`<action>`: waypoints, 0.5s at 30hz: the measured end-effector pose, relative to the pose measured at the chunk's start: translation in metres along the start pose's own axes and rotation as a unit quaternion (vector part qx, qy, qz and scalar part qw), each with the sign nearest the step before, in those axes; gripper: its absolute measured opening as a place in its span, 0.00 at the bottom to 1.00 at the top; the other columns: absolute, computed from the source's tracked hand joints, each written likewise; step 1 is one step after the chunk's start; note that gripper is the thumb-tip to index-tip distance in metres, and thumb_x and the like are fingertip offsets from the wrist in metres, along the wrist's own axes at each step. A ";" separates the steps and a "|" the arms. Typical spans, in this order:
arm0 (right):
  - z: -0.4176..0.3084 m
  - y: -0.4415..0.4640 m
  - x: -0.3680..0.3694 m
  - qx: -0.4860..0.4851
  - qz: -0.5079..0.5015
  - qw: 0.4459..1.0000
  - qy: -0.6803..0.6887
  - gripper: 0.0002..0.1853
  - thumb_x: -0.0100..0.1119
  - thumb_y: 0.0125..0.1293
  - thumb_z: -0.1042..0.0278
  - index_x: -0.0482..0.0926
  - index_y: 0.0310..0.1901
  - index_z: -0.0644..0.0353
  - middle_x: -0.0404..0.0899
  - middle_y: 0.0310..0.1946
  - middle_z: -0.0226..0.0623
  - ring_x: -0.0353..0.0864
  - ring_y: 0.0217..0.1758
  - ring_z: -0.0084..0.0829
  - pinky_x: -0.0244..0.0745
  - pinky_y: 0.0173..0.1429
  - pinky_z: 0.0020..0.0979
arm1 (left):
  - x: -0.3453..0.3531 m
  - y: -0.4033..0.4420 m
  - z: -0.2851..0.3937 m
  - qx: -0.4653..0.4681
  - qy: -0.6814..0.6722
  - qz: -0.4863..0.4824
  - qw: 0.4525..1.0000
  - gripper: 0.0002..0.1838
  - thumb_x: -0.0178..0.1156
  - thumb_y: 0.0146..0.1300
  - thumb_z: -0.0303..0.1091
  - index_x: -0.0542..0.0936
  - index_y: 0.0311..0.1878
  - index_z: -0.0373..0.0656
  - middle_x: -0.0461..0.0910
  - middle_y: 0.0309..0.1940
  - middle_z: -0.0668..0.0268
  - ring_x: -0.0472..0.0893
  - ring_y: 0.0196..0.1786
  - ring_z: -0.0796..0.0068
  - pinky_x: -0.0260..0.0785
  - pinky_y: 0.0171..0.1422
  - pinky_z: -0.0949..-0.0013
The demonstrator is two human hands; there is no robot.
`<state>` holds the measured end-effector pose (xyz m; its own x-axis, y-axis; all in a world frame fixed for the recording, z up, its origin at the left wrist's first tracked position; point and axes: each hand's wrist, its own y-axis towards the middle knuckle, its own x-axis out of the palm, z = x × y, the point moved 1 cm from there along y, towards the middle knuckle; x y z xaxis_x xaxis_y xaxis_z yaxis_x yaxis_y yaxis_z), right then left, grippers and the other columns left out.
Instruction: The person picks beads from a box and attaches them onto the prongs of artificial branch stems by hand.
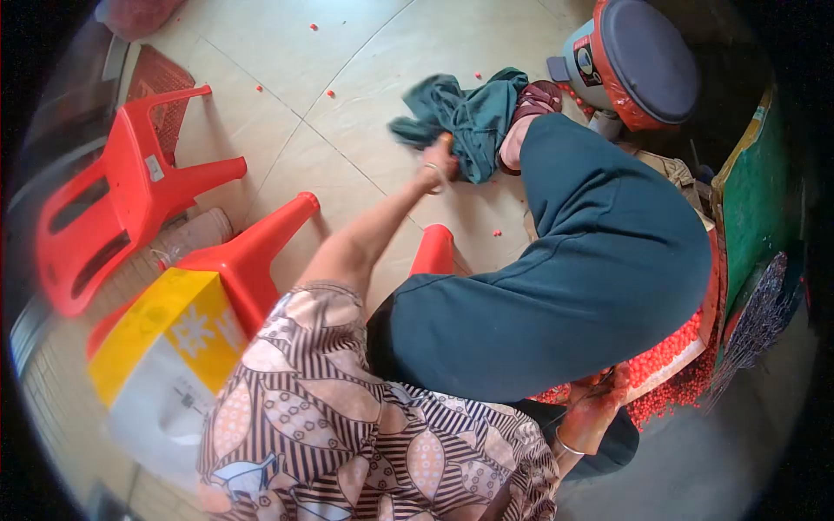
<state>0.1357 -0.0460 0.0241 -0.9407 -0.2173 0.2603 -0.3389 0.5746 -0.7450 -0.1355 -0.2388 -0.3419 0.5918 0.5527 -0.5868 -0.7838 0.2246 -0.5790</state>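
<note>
At the crumpled edge of a soft dark-green cloth (469, 122), bunched on smooth tiled floor (365, 52): left hand (441, 161), motion-blurred; cannot tell whether pinching or spread. Beside small, round red berries (665, 352): right hand (599, 391), finger closure unclear. Farther out: glossy moulded-plastic red stool (130, 200), rounded bucket (651, 56) with smooth dark top.

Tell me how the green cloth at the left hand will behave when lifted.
The green cloth will probably hang limp, since it shows soft, bunched folds. Crumpled rather than round, it seems unlikely to roll.
</note>
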 end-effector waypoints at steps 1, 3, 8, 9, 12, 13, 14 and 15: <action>0.000 -0.001 0.001 -0.014 -0.001 1.000 -0.012 0.09 0.55 0.57 0.57 0.75 0.36 0.51 0.73 0.24 0.23 0.70 0.26 0.20 0.70 0.35 0.28 | 0.025 -0.005 0.015 0.058 0.032 -0.018 0.998 0.21 0.57 0.48 0.38 0.72 0.45 0.39 0.75 0.38 0.44 0.75 0.44 0.46 0.67 0.49 0.56; 0.002 -0.003 0.005 -0.047 -0.001 0.998 -0.038 0.09 0.55 0.58 0.58 0.76 0.37 0.52 0.73 0.24 0.24 0.70 0.25 0.20 0.71 0.34 0.29 | 0.052 -0.022 0.041 0.024 0.025 -0.098 0.995 0.18 0.56 0.51 0.36 0.71 0.43 0.35 0.75 0.38 0.44 0.74 0.44 0.45 0.67 0.50 0.56; -0.005 -0.006 0.013 -0.028 0.051 0.997 -0.047 0.15 0.53 0.59 0.58 0.74 0.45 0.57 0.69 0.25 0.24 0.68 0.29 0.20 0.67 0.36 0.26 | 0.056 -0.046 0.029 0.060 -0.048 -0.051 0.996 0.14 0.54 0.56 0.35 0.70 0.42 0.37 0.77 0.33 0.50 0.77 0.39 0.56 0.69 0.42 0.59; -0.009 -0.006 0.011 -0.027 0.045 0.998 -0.044 0.19 0.53 0.59 0.57 0.73 0.48 0.59 0.68 0.26 0.24 0.67 0.31 0.19 0.65 0.38 0.25 | 0.051 -0.045 0.020 0.092 -0.056 -0.050 0.993 0.11 0.52 0.57 0.34 0.71 0.41 0.38 0.78 0.32 0.52 0.78 0.36 0.61 0.70 0.39 0.62; -0.018 -0.007 0.024 -0.042 0.082 0.995 -0.041 0.20 0.51 0.61 0.58 0.71 0.49 0.64 0.67 0.26 0.24 0.65 0.30 0.18 0.62 0.35 0.24 | 0.029 -0.033 -0.016 0.166 -0.069 -0.061 0.982 0.08 0.48 0.60 0.33 0.74 0.39 0.42 0.78 0.29 0.57 0.79 0.32 0.72 0.71 0.32 0.68; -0.019 -0.006 0.022 -0.042 0.053 0.997 -0.033 0.20 0.51 0.61 0.59 0.71 0.49 0.65 0.67 0.26 0.24 0.65 0.29 0.18 0.62 0.35 0.23 | 0.016 -0.032 -0.025 0.152 -0.060 -0.066 0.984 0.08 0.48 0.60 0.33 0.74 0.39 0.42 0.78 0.29 0.57 0.79 0.32 0.72 0.71 0.32 0.68; -0.018 -0.007 0.018 -0.052 0.075 0.995 -0.028 0.18 0.50 0.61 0.60 0.71 0.48 0.65 0.67 0.26 0.26 0.66 0.28 0.19 0.65 0.36 0.25 | 0.001 -0.032 -0.033 0.137 -0.053 -0.071 0.987 0.08 0.48 0.60 0.33 0.74 0.39 0.42 0.78 0.29 0.57 0.78 0.31 0.73 0.71 0.32 0.69; -0.018 -0.007 0.013 -0.063 0.097 0.993 -0.023 0.17 0.50 0.62 0.62 0.71 0.47 0.65 0.68 0.26 0.27 0.67 0.27 0.20 0.69 0.37 0.26 | -0.013 -0.033 -0.040 0.116 -0.045 -0.071 0.990 0.08 0.48 0.61 0.33 0.74 0.39 0.42 0.78 0.29 0.58 0.78 0.31 0.73 0.70 0.31 0.69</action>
<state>0.1261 -0.0392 0.0438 -0.9880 -0.1262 0.0892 -0.1525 0.7029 -0.6947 -0.1099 -0.2851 -0.3380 0.6888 0.5686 -0.4497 -0.7216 0.4786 -0.5002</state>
